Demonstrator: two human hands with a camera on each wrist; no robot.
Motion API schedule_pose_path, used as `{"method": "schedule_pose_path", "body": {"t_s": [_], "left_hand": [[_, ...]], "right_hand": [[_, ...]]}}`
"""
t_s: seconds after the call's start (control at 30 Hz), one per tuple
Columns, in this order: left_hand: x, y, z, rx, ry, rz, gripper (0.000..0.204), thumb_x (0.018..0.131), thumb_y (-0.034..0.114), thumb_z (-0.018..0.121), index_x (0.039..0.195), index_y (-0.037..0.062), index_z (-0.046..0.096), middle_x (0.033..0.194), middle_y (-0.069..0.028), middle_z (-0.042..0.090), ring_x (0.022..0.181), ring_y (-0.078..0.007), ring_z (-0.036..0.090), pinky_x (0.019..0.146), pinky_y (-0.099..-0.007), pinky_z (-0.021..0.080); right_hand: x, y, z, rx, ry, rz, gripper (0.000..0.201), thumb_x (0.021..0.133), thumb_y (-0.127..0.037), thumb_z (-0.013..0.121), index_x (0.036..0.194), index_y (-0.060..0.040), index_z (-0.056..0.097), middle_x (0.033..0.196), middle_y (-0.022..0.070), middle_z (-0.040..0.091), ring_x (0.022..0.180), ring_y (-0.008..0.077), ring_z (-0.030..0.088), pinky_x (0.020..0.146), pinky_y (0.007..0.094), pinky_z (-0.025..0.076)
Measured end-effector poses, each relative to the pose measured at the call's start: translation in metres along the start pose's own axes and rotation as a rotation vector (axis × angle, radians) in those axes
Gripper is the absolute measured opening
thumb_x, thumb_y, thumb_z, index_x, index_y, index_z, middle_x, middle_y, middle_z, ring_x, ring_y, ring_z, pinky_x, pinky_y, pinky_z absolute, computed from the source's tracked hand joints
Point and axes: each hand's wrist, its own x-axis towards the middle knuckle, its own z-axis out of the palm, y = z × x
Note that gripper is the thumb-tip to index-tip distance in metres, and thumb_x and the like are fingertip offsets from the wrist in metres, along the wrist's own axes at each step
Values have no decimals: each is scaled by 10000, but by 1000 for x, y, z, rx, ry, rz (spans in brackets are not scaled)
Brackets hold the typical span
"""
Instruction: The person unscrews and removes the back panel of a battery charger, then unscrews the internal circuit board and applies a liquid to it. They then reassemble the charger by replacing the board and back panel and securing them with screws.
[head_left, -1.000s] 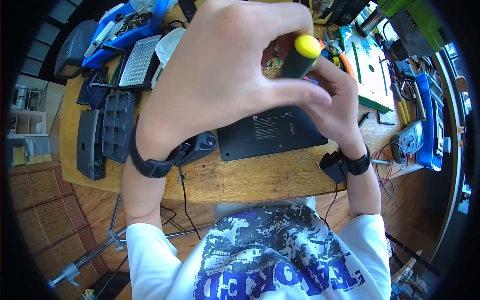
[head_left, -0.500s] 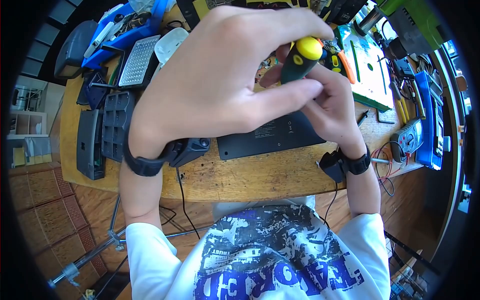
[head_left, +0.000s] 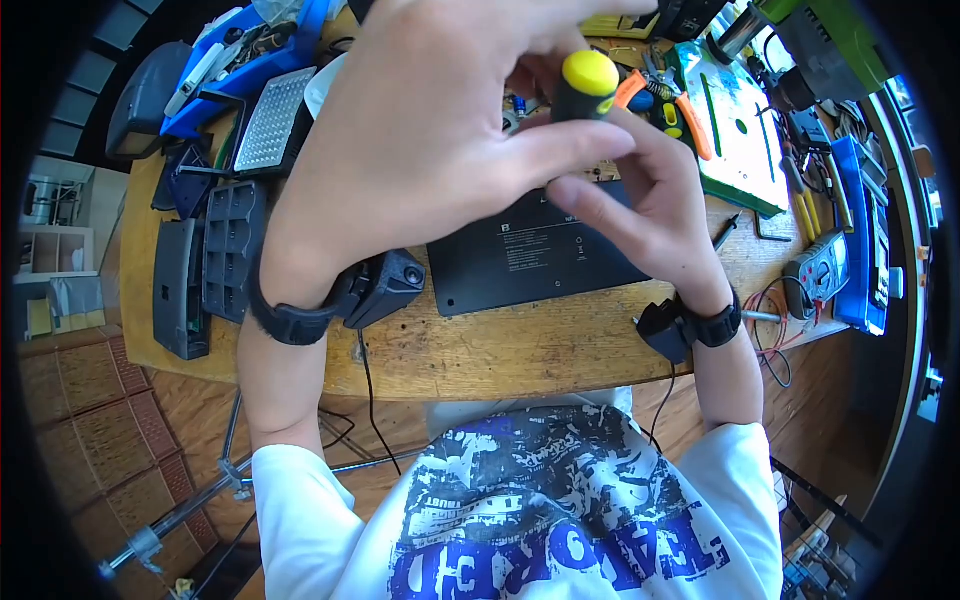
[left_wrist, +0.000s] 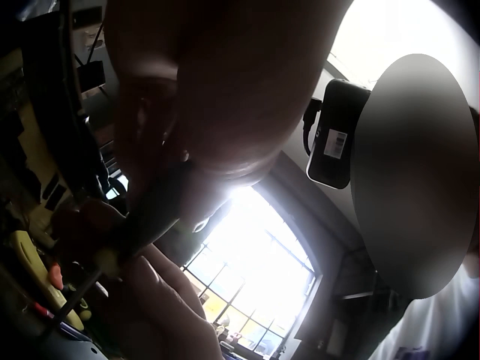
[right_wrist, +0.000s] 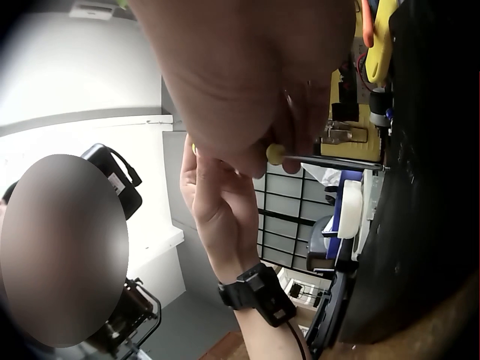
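In the head view the left hand (head_left: 420,140) reaches across the bench, thumb and fingers around the dark handle of a screwdriver (head_left: 590,75) with a yellow end cap. Close below it, the right hand (head_left: 665,205) has its fingers bent near the handle's lower part, its thumb apart. The left wrist view shows the left hand (left_wrist: 217,97) above the handle (left_wrist: 154,214) and the right hand (left_wrist: 169,307) beside the yellow collar. In the right wrist view the right fingers touch the collar (right_wrist: 275,154). A black panel with white print (head_left: 530,245) lies underneath; tip contact is unclear.
Orange-handled pliers (head_left: 692,125) and a green-edged white board (head_left: 740,140) lie at the right, near a multimeter (head_left: 822,270). On the left are a black compartment tray (head_left: 235,245), a blue bin (head_left: 290,60) and a dark case (head_left: 180,290). Cables hang from both wrist cameras.
The screwdriver's yellow cap has shifted up and left, along with the left hand. The right thumb has moved left and down, away from the handle. More of the panel's print shows than half a second ago.
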Motion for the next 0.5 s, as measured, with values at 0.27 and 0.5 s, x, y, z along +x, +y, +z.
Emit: {"method": "schedule_pose_path", "body": {"t_s": [0.27, 0.5], "left_hand": [[5, 10, 3, 145, -11, 88, 620, 823, 121, 933, 1360, -72, 691, 1179, -248, 786, 966, -256, 819, 864, -311, 641], [0, 11, -15, -24, -53, -141, 577, 845, 139, 925, 1344, -50, 706, 1110, -220, 799, 900, -261, 820, 838, -330, 650]], "right_hand": [[2, 0, -1, 75, 52, 60, 288, 960, -116, 822, 1196, 19, 726, 1114, 106, 784, 1009, 183, 746, 949, 322, 573], [4, -1, 4, -23, 88, -94, 271, 984, -129, 802, 1199, 17, 726, 1080, 115, 781, 1010, 195, 751, 941, 336, 572]]}}
